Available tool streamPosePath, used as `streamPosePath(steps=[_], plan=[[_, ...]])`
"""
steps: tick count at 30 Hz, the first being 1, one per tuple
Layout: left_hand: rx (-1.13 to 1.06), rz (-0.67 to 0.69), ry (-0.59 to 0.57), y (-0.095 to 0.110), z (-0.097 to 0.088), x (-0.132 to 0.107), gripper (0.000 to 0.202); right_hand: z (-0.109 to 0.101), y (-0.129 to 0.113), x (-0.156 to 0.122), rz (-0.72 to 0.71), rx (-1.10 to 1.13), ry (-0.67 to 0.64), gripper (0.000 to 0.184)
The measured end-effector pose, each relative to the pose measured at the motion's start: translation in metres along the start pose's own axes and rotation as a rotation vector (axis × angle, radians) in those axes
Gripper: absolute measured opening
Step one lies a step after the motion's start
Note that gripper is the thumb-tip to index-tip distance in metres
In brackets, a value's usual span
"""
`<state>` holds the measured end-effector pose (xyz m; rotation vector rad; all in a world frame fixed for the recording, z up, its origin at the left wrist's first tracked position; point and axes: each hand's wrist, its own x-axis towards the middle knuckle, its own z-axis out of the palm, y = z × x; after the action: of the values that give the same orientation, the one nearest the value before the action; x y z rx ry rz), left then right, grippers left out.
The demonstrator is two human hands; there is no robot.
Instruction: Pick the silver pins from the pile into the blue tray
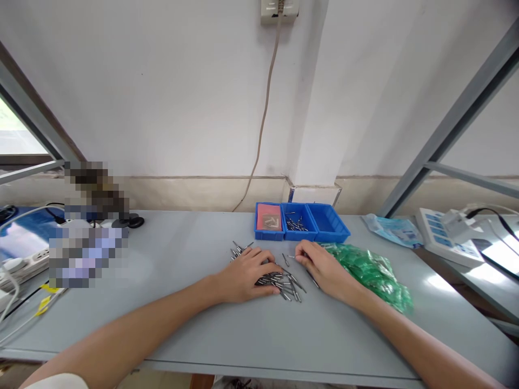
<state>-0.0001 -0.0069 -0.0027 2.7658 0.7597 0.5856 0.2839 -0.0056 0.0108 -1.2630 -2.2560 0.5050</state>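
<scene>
My left hand (pixel 245 273) rests on a loose pile of slim metal pins (pixel 290 286), its fingers spread and curved over them. More pins stick out past its fingertips and behind its knuckles. To the right, my right hand (pixel 322 266) is closed in a pinch, with the thin end of a metal pin (pixel 291 256) showing at its fingertips. One pin (pixel 286 260) lies alone between the two hands, and another (pixel 312 279) lies by the right palm. The exact kind of these pins is too small to tell.
Behind my hands stands a blue three-part tray (pixel 300 236), holding a red piece and several pins. Crumpled green plastic bags (pixel 368 270) lie beside my right forearm. Farther right are a blue-white packet (pixel 393 230) and a power strip (pixel 444 237). Cables and another strip (pixel 30 265) occupy the left.
</scene>
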Motion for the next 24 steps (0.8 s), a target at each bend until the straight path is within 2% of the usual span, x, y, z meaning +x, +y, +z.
streamPosePath(steps=[4, 9, 13, 18, 24], plan=[[-0.013, 0.003, -0.002, 0.0, 0.0, 0.0, 0.044, 0.0, 0.002, 0.003, 0.099, 0.063, 0.059, 0.015], [-0.012, -0.001, 0.001, -0.001, 0.001, -0.001, 0.043, 0.003, 0.007, 0.002, 0.052, -0.022, 0.089, 0.016], [-0.001, 0.002, -0.002, 0.0, 0.0, 0.0, 0.044, 0.003, 0.003, 0.0, 0.006, -0.072, 0.046, 0.016], [0.008, -0.004, -0.009, 0.001, -0.001, 0.0, 0.043, 0.004, -0.007, 0.0, -0.059, -0.02, -0.041, 0.015], [0.011, -0.003, 0.002, 0.0, 0.0, 0.0, 0.043, 0.006, -0.008, 0.0, -0.099, 0.009, -0.075, 0.014]])
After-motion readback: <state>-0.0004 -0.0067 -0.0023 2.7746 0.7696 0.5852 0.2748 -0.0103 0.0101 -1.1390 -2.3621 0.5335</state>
